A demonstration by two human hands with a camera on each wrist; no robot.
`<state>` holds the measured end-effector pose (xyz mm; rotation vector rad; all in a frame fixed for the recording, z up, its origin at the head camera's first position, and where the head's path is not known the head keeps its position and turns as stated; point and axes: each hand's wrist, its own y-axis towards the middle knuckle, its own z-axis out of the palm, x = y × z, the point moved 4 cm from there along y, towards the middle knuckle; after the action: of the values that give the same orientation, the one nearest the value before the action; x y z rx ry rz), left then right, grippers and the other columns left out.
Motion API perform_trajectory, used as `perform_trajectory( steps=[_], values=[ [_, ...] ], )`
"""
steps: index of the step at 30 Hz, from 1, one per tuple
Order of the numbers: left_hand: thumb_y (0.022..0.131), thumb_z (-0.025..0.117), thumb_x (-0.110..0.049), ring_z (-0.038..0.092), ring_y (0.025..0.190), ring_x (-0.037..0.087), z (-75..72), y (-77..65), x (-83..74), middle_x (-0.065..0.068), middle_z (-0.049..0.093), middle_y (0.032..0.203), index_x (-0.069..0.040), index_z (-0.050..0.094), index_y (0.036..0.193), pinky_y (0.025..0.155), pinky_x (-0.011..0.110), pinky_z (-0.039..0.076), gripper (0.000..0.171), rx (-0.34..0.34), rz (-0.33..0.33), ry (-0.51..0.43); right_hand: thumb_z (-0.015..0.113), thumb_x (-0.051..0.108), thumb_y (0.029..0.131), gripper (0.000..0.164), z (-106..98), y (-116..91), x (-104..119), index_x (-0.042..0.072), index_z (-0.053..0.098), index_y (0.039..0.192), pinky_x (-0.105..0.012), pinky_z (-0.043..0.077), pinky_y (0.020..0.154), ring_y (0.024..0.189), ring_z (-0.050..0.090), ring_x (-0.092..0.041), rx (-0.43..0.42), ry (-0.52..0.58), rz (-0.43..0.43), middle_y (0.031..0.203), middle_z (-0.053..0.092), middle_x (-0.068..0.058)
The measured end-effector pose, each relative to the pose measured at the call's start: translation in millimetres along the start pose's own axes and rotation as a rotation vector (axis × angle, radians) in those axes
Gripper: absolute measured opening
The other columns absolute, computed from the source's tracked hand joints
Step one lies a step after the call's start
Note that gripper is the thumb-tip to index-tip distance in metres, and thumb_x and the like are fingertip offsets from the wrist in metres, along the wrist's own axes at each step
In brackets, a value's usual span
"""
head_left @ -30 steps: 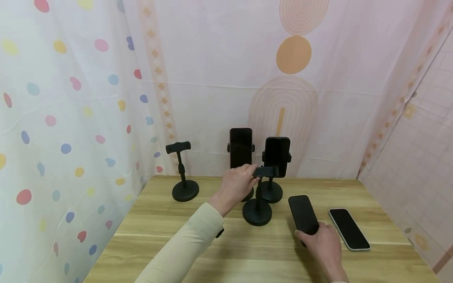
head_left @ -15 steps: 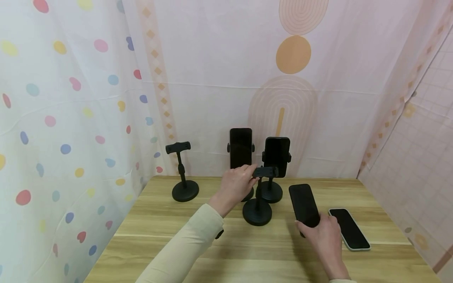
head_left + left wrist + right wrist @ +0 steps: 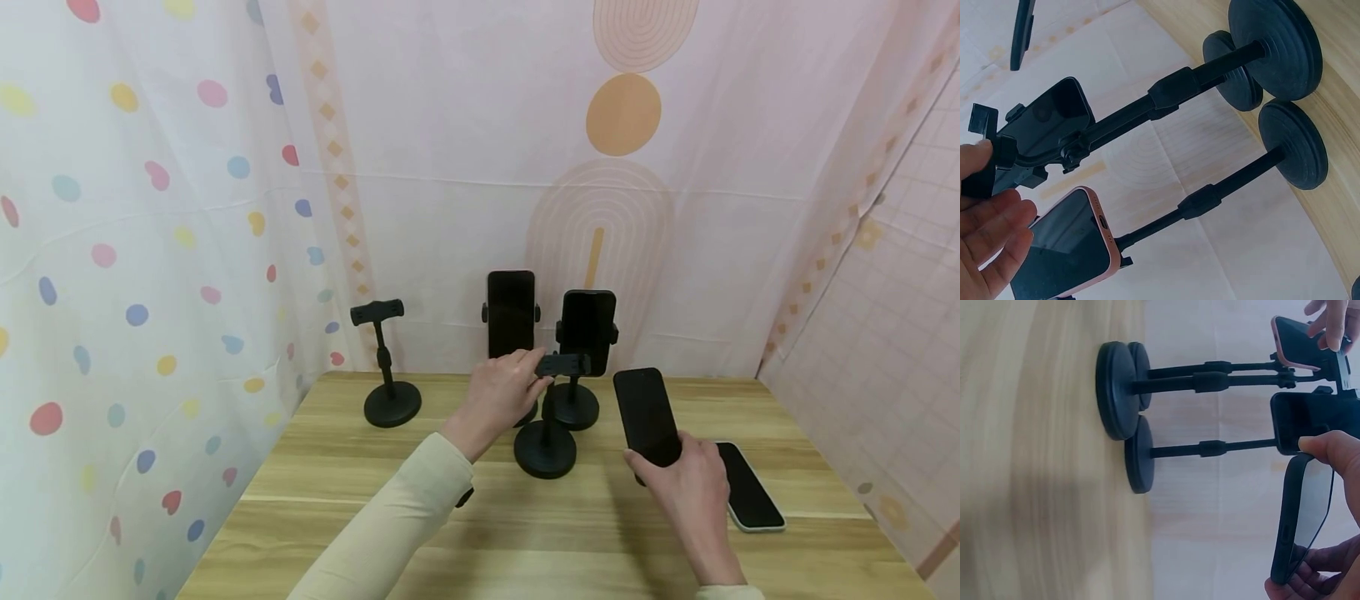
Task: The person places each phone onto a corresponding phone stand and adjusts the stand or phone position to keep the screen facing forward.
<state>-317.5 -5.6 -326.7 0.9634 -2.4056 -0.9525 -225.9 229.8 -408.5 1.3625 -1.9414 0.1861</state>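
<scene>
My left hand (image 3: 501,396) pinches the clamp head (image 3: 568,365) of the front black phone stand (image 3: 545,450), which stands upright on its round base. Seen from the left wrist, the thumb lies on one side of the clamp (image 3: 988,147), with fingers bent on the other. My right hand (image 3: 693,500) grips a black smartphone (image 3: 648,417) by its lower end, thumb on one edge and fingers on the other. From the right wrist, this cased smartphone (image 3: 1291,519) hangs above the table. A light-edged smartphone (image 3: 752,492) lies flat on the table, partly hidden behind the right hand.
Behind the front stand, two more stands carry upright smartphones, a left one (image 3: 512,312) and a right one (image 3: 587,333). Another stand (image 3: 392,404) with nothing in its clamp is at the back left. Patterned curtains (image 3: 450,125) hang behind the wooden table (image 3: 315,500).
My right hand has raised the black smartphone away from the tabletop and farther back, overlapping more of the lying smartphone. My left hand has stayed on the stand's clamp.
</scene>
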Motion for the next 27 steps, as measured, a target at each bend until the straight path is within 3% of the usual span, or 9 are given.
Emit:
perform_trajectory(
  steps=[5, 13, 20, 27],
  values=[
    [0.095, 0.068, -0.038, 0.072, 0.076, 0.019, -1.6, -0.2, -0.2, 0.009, 0.074, 0.102, -0.005, 0.07, 0.118, 0.061, 0.032, 0.057, 0.04, -0.009, -0.003, 0.006, 0.081, 0.052, 0.076, 0.089, -5.1, 2.2, 7.2, -0.012, 0.053, 0.13, -0.059, 0.042, 0.085, 0.106, 0.051, -0.046, -0.02, 0.012, 0.002, 0.113, 0.053, -0.031],
    [0.102, 0.058, -0.029, 0.072, 0.079, 0.018, -3.3, -0.9, 1.7, 0.009, 0.074, 0.101, -0.004, 0.071, 0.117, 0.063, 0.032, 0.058, 0.032, -0.022, -0.007, -0.01, 0.081, 0.052, 0.075, 0.086, -12.4, 3.8, 19.5, -0.009, 0.055, 0.13, -0.057, 0.041, 0.084, 0.104, 0.05, -0.043, -0.061, 0.042, -0.009, 0.113, 0.053, -0.027],
    [0.103, 0.055, -0.034, 0.071, 0.072, 0.017, -3.6, -1.5, 3.9, 0.008, 0.074, 0.098, -0.005, 0.073, 0.112, 0.059, 0.031, 0.057, 0.035, 0.008, -0.055, -0.026, 0.081, 0.051, 0.076, 0.083, -17.3, 4.2, 27.9, -0.007, 0.055, 0.129, -0.057, 0.041, 0.084, 0.102, 0.05, -0.042, -0.065, 0.058, -0.011, 0.113, 0.053, -0.026],
    [0.1, 0.057, -0.042, 0.064, 0.057, 0.014, -6.4, -1.2, 4.0, 0.002, 0.071, 0.078, -0.01, 0.077, 0.088, 0.047, 0.025, 0.049, 0.04, 0.042, -0.112, 0.01, 0.081, 0.049, 0.076, 0.082, -20.6, 5.1, 36.2, -0.008, 0.055, 0.129, -0.056, 0.041, 0.084, 0.102, 0.049, -0.039, -0.063, 0.072, -0.019, 0.112, 0.052, -0.025]
  ],
)
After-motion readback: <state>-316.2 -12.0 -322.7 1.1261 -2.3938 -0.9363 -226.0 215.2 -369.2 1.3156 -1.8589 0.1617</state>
